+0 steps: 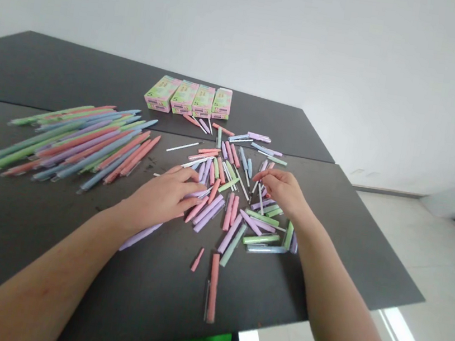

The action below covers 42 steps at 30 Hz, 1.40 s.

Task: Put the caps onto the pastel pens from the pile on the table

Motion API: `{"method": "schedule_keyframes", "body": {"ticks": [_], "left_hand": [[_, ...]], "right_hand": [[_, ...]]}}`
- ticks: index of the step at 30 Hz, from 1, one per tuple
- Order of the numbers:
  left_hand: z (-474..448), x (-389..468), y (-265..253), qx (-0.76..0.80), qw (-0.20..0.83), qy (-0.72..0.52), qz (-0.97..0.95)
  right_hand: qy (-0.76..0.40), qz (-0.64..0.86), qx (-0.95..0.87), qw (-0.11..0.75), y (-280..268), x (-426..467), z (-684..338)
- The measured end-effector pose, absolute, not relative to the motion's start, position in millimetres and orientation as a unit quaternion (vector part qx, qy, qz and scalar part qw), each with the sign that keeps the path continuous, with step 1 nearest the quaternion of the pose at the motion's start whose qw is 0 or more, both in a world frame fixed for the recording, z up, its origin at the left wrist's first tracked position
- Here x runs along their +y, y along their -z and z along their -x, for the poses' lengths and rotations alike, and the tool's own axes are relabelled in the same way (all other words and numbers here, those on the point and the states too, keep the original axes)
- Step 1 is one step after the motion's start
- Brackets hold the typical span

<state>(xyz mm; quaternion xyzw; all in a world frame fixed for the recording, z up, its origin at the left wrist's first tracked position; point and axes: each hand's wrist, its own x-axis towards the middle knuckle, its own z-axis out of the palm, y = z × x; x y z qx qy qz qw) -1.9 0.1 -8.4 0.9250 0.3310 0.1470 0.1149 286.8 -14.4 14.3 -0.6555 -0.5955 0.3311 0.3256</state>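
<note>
A scattered heap of pastel pen parts lies before me: coloured barrels, small tips and white refills. My left hand (pixel 167 193) is at the heap's left side, thumb and fingers closed around a purple pen barrel (pixel 197 193), partly hidden by the fingers. On the right, my right hand (pixel 284 191) is bent in a pinch above the parts, with a white pen refill (pixel 261 199) at its fingertips. A purple pen (pixel 141 236) lies partly under my left wrist. Nearest to me are a red barrel with a clip (pixel 213 290) and a small red tip (pixel 197 259).
A pile of whole pens (pixel 82 144) in red, green, blue and purple lies on the left of the dark table (pixel 141 305). Several green and pink boxes (pixel 185 97) stand in a row at the back. Behind them rises a white wall (pixel 247 32).
</note>
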Motion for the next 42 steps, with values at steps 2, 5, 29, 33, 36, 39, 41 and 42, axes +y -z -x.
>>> {"method": "schedule_keyframes", "body": {"ticks": [2, 5, 29, 33, 36, 39, 41, 42], "left_hand": [[2.3, 0.4, 9.7, 0.33, 0.128, -0.149, -0.923], [3.1, 0.7, 10.5, 0.326, 0.147, -0.156, -0.921], [3.3, 4.0, 13.9, 0.347, 0.133, -0.163, -0.914], [2.5, 3.3, 12.6, 0.356, 0.137, -0.158, -0.911], [2.9, 2.3, 11.1, 0.358, 0.14, -0.157, -0.91], [3.5, 2.3, 10.9, 0.361, 0.137, -0.156, -0.909], [3.6, 2.7, 11.5, 0.36, 0.136, -0.154, -0.91], [3.6, 3.0, 11.7, 0.36, 0.136, -0.153, -0.91]], "right_hand": [[-0.268, 0.675, -0.62, 0.296, -15.7, -15.6, -287.9], [-0.189, 0.692, -0.655, 0.24, -18.7, -17.3, -289.7], [-0.08, 0.714, -0.679, 0.148, -27.1, -20.5, -297.7], [-0.07, 0.752, -0.63, 0.18, -33.8, -16.3, -324.1], [-0.099, 0.748, -0.642, 0.135, -33.6, -16.7, -327.4], [-0.131, 0.733, -0.663, 0.082, -30.6, -16.7, -322.0], [-0.141, 0.725, -0.671, 0.067, -27.5, -16.2, -316.9], [-0.143, 0.718, -0.678, 0.065, -25.6, -16.0, -314.1]]}}
